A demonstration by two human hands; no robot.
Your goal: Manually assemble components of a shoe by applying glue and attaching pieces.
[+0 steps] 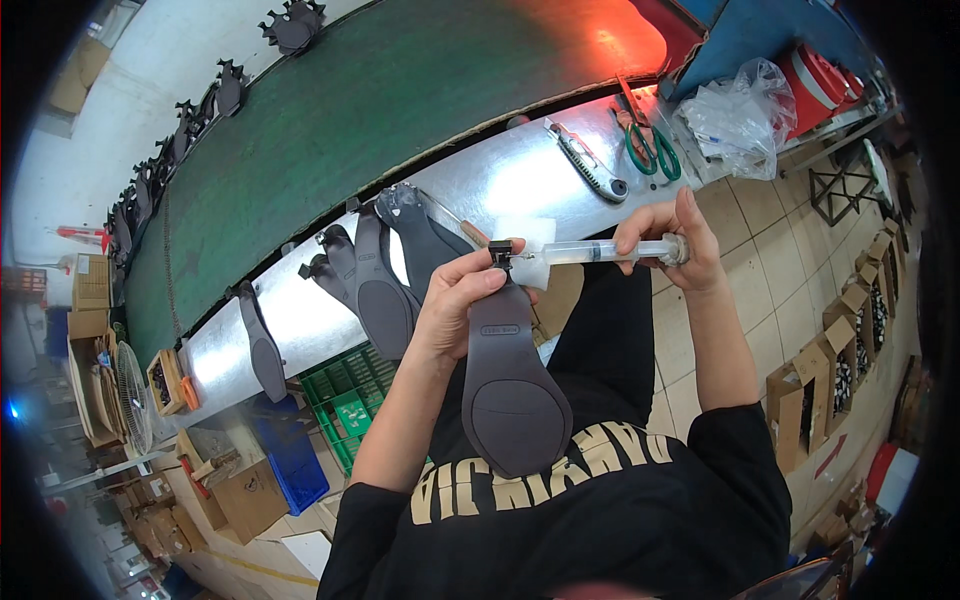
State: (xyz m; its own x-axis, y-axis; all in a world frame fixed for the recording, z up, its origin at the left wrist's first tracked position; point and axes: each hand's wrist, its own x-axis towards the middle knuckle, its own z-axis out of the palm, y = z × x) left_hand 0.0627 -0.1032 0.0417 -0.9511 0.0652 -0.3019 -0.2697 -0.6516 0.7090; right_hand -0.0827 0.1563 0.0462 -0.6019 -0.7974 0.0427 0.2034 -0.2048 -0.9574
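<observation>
My left hand (462,295) pinches the narrow upper end of a dark grey paddle-shaped part (518,400), close to its small black clip (502,252). The broad rounded end hangs down in front of my shirt. A clear plastic syringe (590,252) lies level in my right hand (672,240), with fingers closed around its barrel and plunger end. Its thin tip points left at the black clip; whether they touch I cannot tell. Behind the tip shows a white pad or cloth (527,232).
On the metal ledge (490,190) lie more grey paddle-shaped parts (385,305), a utility knife (590,165) and green-handled scissors (650,145). Beyond runs a green conveyor belt (350,100), with grey parts along its far edge. A green crate (345,405) stands below; cardboard boxes (800,410) line the right floor.
</observation>
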